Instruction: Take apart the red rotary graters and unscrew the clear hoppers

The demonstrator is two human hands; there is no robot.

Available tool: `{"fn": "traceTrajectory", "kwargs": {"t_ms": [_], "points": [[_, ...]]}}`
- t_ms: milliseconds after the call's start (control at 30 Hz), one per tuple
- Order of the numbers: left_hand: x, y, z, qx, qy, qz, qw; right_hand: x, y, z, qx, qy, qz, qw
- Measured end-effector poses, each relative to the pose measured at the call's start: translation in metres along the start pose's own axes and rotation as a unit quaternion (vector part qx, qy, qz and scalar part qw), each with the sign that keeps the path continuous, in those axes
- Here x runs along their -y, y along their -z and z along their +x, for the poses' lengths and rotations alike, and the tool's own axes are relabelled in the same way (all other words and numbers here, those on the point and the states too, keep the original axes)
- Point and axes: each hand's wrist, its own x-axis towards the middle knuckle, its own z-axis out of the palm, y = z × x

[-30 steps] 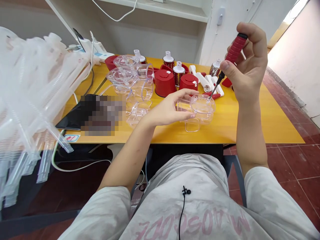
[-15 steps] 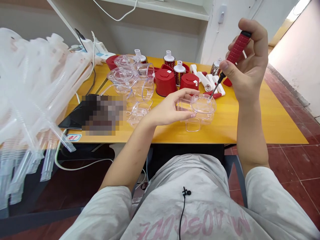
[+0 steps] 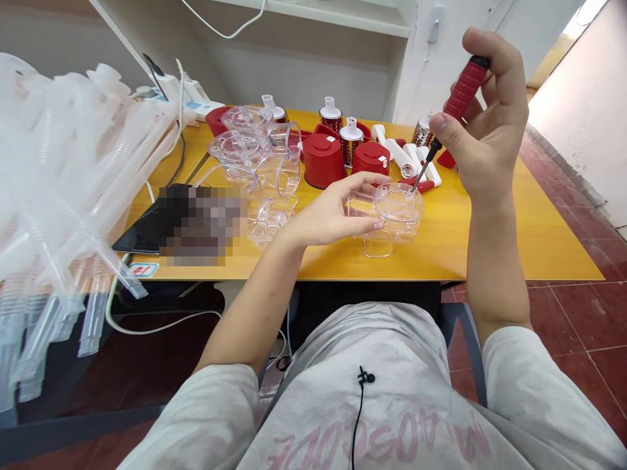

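My left hand (image 3: 337,212) grips a clear plastic housing (image 3: 399,209) from its left side, fingers behind and thumb in front. The housing rests on the yellow table (image 3: 333,264) near its front edge, its round opening facing up. In my right hand (image 3: 490,121) is a screwdriver (image 3: 465,91) with a red ribbed handle, held at a slant. One fingertip presses on the handle's black end. The thin shaft runs down to the right rim of the housing, where its tip touches or nearly touches; any screw there is too small to see.
Several more clear housings (image 3: 245,153) stand to the left. Behind are red cups (image 3: 326,161), metal drums with white tops (image 3: 351,140) and white-and-red handles (image 3: 401,156). Clear plastic tubes (image 3: 73,170) pile up at far left beside a black tablet (image 3: 142,228). A shelf (image 3: 337,16) rises behind.
My right hand has shifted slightly on the screwdriver, its upper part tipping a little to the left. The left hand and the housing stay in place.
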Motion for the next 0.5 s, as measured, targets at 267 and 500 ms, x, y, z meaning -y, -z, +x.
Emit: {"fn": "traceTrajectory", "kwargs": {"t_ms": [267, 500], "points": [[-0.0010, 0.0001, 0.0004, 0.005, 0.004, -0.003, 1.000, 0.0017, 0.0007, -0.0058, 0.067, -0.036, 0.122, 0.990], [0.0019, -0.0004, 0.0004, -0.001, -0.001, -0.010, 1.000, 0.0067, -0.0015, -0.0014, 0.018, -0.015, 0.030, 0.999]]}}
